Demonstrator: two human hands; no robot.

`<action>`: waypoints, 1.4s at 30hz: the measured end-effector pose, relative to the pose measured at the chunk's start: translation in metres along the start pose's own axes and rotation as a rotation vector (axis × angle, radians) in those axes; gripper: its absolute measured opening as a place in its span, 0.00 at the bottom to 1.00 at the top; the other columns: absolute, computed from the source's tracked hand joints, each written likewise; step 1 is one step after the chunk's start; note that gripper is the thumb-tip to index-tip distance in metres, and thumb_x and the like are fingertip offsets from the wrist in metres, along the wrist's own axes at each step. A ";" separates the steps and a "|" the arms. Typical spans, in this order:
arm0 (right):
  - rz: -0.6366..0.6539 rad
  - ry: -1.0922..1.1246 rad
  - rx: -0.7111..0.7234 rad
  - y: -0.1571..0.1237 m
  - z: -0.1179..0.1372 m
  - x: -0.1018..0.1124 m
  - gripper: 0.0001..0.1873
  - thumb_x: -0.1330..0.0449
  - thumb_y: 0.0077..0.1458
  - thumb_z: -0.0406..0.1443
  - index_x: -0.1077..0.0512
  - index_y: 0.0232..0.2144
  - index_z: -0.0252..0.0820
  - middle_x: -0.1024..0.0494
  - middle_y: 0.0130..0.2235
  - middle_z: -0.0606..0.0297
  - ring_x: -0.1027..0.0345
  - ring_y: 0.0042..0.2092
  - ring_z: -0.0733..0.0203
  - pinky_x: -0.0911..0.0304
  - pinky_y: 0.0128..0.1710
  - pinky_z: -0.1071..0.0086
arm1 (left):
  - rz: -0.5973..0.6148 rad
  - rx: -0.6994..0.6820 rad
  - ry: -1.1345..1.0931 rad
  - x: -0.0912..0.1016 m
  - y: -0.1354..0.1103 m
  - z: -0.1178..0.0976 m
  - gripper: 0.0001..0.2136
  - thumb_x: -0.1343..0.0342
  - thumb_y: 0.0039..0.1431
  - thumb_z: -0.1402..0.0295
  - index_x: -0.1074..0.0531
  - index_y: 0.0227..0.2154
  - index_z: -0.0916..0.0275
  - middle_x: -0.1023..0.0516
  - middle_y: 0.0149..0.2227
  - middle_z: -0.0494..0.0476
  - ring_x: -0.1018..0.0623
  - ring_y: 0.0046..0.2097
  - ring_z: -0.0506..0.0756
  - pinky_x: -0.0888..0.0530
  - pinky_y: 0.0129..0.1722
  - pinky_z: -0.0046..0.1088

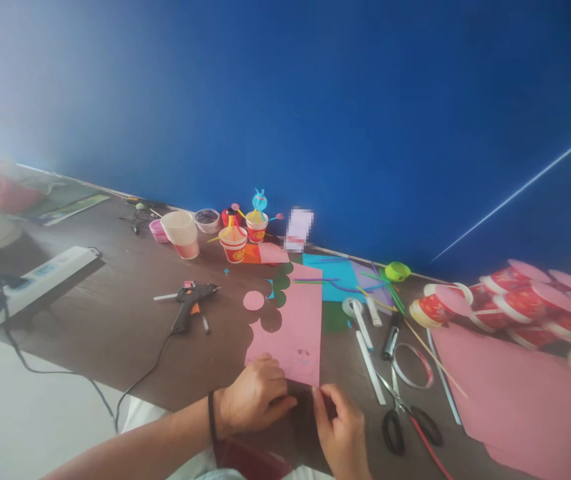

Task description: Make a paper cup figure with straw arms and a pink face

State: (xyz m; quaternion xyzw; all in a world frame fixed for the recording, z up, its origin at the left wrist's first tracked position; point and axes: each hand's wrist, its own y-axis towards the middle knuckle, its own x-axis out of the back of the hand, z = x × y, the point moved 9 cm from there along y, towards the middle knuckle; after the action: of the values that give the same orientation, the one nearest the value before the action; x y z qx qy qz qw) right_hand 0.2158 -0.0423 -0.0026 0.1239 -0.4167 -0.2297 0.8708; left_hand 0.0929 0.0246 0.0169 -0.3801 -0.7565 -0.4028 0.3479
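A sheet of pink paper lies in front of me, its left edge cut in scallops and a small faint drawing near its lower right corner. My left hand is closed at the sheet's near left edge, fingers curled over the paper and thumb pointing right. At the near right corner, my right hand pinches the paper between thumb and forefinger. A pink paper circle lies left of the sheet. Scissors with black handles rest to the right, their blades partly open.
A glue gun with a trailing cord lies left, near a power strip. Decorated paper cups and stacked cups stand along the blue wall. Rightward are a tape roll, red cups and pink sheets.
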 end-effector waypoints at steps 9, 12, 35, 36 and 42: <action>-0.047 0.073 -0.046 -0.004 -0.004 0.009 0.11 0.46 0.59 0.40 0.29 0.28 0.42 0.26 0.23 0.67 0.31 0.23 0.64 0.38 0.26 0.74 | -0.009 0.104 -0.065 0.008 -0.010 0.004 0.08 0.56 0.61 0.71 0.32 0.38 0.61 0.26 0.29 0.55 0.29 0.32 0.53 0.33 0.34 0.31; -0.053 0.086 -0.021 -0.007 -0.003 0.009 0.12 0.47 0.59 0.39 0.30 0.27 0.42 0.27 0.22 0.67 0.33 0.22 0.65 0.39 0.25 0.75 | 0.008 0.193 -0.099 0.007 -0.022 0.005 0.13 0.54 0.59 0.74 0.36 0.46 0.59 0.25 0.37 0.56 0.26 0.37 0.53 0.30 0.38 0.30; -0.077 0.110 0.006 -0.005 0.000 0.011 0.12 0.46 0.59 0.36 0.31 0.24 0.40 0.30 0.20 0.68 0.37 0.22 0.68 0.42 0.25 0.76 | 0.068 0.244 -0.167 0.003 -0.036 0.009 0.12 0.55 0.60 0.75 0.36 0.46 0.59 0.22 0.38 0.54 0.22 0.38 0.53 0.27 0.38 0.27; -0.078 0.111 0.001 -0.006 0.000 0.012 0.12 0.46 0.59 0.36 0.31 0.24 0.40 0.30 0.20 0.68 0.37 0.22 0.68 0.41 0.25 0.76 | 0.079 0.245 -0.166 0.001 -0.037 0.010 0.12 0.54 0.60 0.75 0.36 0.45 0.59 0.22 0.38 0.53 0.22 0.38 0.53 0.27 0.37 0.27; -0.108 0.089 -0.031 -0.009 -0.002 0.022 0.13 0.47 0.59 0.38 0.30 0.25 0.40 0.29 0.20 0.67 0.35 0.22 0.67 0.40 0.25 0.76 | 0.071 0.200 -0.130 -0.001 -0.036 0.005 0.11 0.52 0.58 0.75 0.33 0.43 0.60 0.23 0.35 0.54 0.24 0.34 0.52 0.29 0.33 0.26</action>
State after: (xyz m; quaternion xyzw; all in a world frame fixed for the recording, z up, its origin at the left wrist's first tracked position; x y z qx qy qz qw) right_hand 0.2266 -0.0611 0.0075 0.1426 -0.3666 -0.2770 0.8767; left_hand 0.0616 0.0146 0.0016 -0.3954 -0.8000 -0.2872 0.3482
